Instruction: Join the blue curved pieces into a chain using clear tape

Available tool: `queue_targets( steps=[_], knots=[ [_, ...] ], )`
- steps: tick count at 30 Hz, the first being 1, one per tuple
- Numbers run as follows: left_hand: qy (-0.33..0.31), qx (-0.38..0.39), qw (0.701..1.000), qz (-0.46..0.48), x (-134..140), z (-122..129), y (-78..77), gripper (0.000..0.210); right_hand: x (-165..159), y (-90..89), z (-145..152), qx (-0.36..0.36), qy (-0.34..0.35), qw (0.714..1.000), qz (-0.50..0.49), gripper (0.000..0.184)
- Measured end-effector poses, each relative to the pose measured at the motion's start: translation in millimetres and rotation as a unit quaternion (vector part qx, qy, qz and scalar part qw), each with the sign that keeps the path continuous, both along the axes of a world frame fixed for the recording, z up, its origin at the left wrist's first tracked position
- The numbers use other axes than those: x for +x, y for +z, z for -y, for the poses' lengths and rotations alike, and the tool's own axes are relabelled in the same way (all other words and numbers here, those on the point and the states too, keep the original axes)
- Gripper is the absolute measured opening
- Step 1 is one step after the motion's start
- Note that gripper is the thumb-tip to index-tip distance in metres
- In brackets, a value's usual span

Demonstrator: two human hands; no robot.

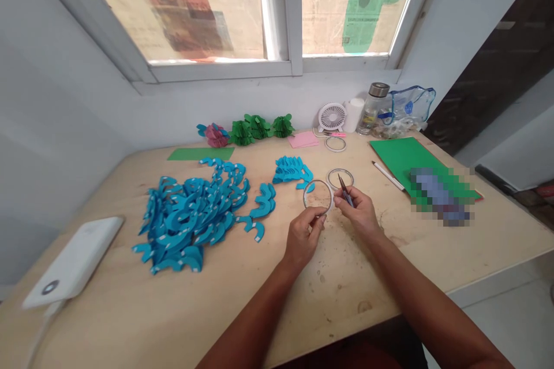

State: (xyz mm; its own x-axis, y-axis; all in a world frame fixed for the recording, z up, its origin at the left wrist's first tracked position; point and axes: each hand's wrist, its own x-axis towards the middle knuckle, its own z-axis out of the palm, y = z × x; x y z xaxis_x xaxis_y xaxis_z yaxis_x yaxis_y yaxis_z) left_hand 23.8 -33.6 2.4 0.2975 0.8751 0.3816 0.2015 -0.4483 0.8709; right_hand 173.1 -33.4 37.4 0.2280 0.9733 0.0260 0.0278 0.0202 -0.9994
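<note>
Now your left hand (305, 235) pinches a thin ring (332, 195) while your right hand (358, 210) grips a pointed tool (343, 185).

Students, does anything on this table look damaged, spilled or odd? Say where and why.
Yes: a pixelated patch overlaps the green sheet at right, hiding whatever lies there. Brownish stains mar the pale tabletop near its front edge.

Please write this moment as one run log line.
left hand: holds thin ring | right hand: holds dark pointed tool, near ring | leftward: blue pieces
</note>
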Motion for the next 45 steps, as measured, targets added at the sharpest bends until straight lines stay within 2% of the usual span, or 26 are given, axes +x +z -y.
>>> queue_targets(
  steps=[12,16,19,24,28,31,35,39,45],
  knots=[
    [-0.009,-0.015,1.000,-0.017,-0.7,1.2,-0.3,0.020,4.5,-4.4,-0.7,0.006,0.033,0.999,0.009,0.025],
    [0.009,-0.069,0.997,0.044,0.9,1.2,0.4,0.023,3.7,-1.5,2.7,0.011,0.040,0.999,0.015,0.024],
    [0.019,-0.112,0.989,0.099,1.9,1.3,1.7,0.034,2.2,0.3,6.1,0.023,0.050,0.998,0.015,0.022],
    [-0.003,-0.123,0.986,0.113,2.1,3.1,2.4,0.036,0.6,-0.9,8.2,0.052,0.047,0.997,0.011,0.020],
    [0.007,-0.147,0.980,0.135,1.7,4.1,3.8,0.034,0.8,-3.0,5.6,0.057,0.007,0.998,0.010,0.022],
    [0.029,-0.189,0.966,0.176,0.8,1.9,6.3,0.037,3.6,-4.5,2.8,0.038,-0.013,0.999,-0.008,0.034],
    [0.048,-0.235,0.946,0.218,-0.6,-2.3,8.9,0.042,7.2,-6.9,1.5,0.012,0.049,0.999,-0.016,0.038],
    [0.032,-0.252,0.940,0.230,-0.7,-2.7,10.9,0.045,5.7,-9.0,1.7,-0.023,0.114,0.993,0.026,0.044],
    [-0.004,-0.261,0.940,0.221,-2.7,-2.7,11.1,0.043,4.2,-9.3,2.9,-0.037,0.151,0.988,0.007,0.043]
  ],
)
